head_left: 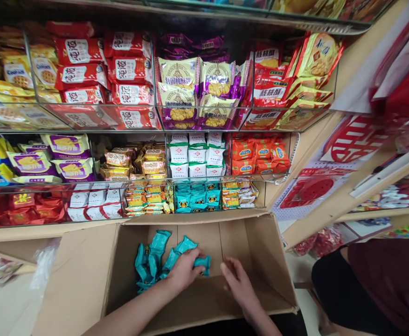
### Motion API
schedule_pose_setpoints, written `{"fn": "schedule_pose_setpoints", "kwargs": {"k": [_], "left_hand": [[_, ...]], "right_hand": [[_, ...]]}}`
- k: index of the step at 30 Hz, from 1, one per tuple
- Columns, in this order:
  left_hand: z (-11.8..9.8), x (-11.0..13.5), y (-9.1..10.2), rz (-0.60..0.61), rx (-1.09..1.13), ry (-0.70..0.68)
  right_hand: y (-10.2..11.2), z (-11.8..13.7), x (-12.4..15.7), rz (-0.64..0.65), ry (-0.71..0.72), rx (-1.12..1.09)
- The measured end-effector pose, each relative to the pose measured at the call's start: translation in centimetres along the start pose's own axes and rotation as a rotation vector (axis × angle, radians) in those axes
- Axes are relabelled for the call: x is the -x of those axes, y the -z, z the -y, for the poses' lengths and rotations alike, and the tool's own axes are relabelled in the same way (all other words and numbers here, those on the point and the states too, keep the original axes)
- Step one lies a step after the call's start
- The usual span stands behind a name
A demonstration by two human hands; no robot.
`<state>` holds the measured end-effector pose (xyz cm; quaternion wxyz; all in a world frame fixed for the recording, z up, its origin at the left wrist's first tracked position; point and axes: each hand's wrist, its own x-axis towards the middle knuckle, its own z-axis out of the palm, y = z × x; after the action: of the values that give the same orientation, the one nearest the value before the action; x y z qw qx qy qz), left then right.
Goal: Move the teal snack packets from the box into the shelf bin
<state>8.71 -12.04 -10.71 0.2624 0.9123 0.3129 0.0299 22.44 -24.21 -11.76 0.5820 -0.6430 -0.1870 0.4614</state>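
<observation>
My left hand reaches into an open cardboard box, fingers and thumb closed on a small teal snack packet. More teal packets lie heaped at the box's left side, beside and behind that hand. My right hand is over the right half of the box, its fingers slightly bent and apart, with nothing seen in them. It touches no packet.
Behind the box, tiered shelves with clear fronts hold packaged snacks, with matching teal packets in the bottom row. A cardboard flap sticks out to the left. A person in a maroon top is close at the right.
</observation>
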Motion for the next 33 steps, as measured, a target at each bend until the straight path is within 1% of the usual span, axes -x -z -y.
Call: {"fn": "schedule_pose_setpoints", "kwargs": {"k": [1, 3, 5, 6, 8, 9, 11, 16, 18, 19, 21, 23, 25, 27, 28, 29, 30, 31, 33], "left_hand": [[-1.0, 0.0, 0.5, -0.028, 0.129, 0.012], [-3.3, -0.1, 1.2, -0.088, 0.481, 0.043], [-5.1, -0.1, 1.5, -0.197, 0.792, 0.086], [-5.8, -0.1, 1.5, -0.268, 0.877, 0.123], [-6.5, 0.0, 1.4, -0.400, 0.943, 0.210], [-6.6, 0.0, 1.3, -0.443, 0.938, 0.249], [-6.4, -0.1, 1.1, -0.480, 0.896, 0.293], [-5.9, -0.3, 0.8, -0.547, 0.804, 0.294], [-5.8, -0.2, 0.8, -0.548, 0.842, 0.307], [-5.8, -0.2, 0.8, -0.535, 0.900, 0.338], [-5.9, 0.1, 1.0, -0.490, 1.063, 0.430], [-6.0, 0.5, 1.3, -0.417, 1.203, 0.476], [-6.2, 1.1, 1.5, -0.294, 1.222, 0.408], [-6.4, 1.7, 1.7, -0.124, 1.153, 0.307], [-6.4, 2.0, 1.8, -0.056, 1.103, 0.270], [-6.4, 2.1, 2.1, -0.018, 1.056, 0.239], [-6.3, 2.1, 2.5, -0.015, 1.015, 0.208], [-6.2, 2.0, 3.2, -0.046, 0.979, 0.186], [-5.7, 1.3, 5.4, -0.180, 0.929, 0.159]], "right_hand": [[-0.4, 0.5, -0.1, -0.025, 0.088, 0.065], [-1.2, 1.5, -0.3, -0.045, 0.252, 0.190], [-1.8, 2.4, -0.4, -0.070, 0.328, 0.252], [-2.0, 2.7, -0.3, -0.095, 0.336, 0.259], [-2.3, 3.3, -0.1, -0.152, 0.347, 0.279], [-2.4, 3.6, 0.0, -0.177, 0.359, 0.303], [-2.5, 4.0, 0.4, -0.209, 0.387, 0.363], [-2.5, 4.1, 0.8, -0.243, 0.429, 0.468], [-2.2, 3.7, 0.7, -0.253, 0.410, 0.463], [-2.0, 3.4, 0.6, -0.261, 0.395, 0.453], [-1.6, 2.9, 0.3, -0.274, 0.362, 0.435], [-1.2, 2.4, 0.2, -0.276, 0.341, 0.427], [-1.0, 2.2, 0.3, -0.268, 0.346, 0.424], [-1.0, 2.2, 0.5, -0.255, 0.352, 0.403], [-1.0, 2.3, 0.6, -0.235, 0.339, 0.373], [-0.9, 2.4, 0.7, -0.203, 0.313, 0.333], [-0.7, 2.4, 0.7, -0.162, 0.278, 0.287], [-0.4, 2.5, 0.7, -0.119, 0.240, 0.246], [0.6, 2.3, 0.5, -0.050, 0.184, 0.225]]}}
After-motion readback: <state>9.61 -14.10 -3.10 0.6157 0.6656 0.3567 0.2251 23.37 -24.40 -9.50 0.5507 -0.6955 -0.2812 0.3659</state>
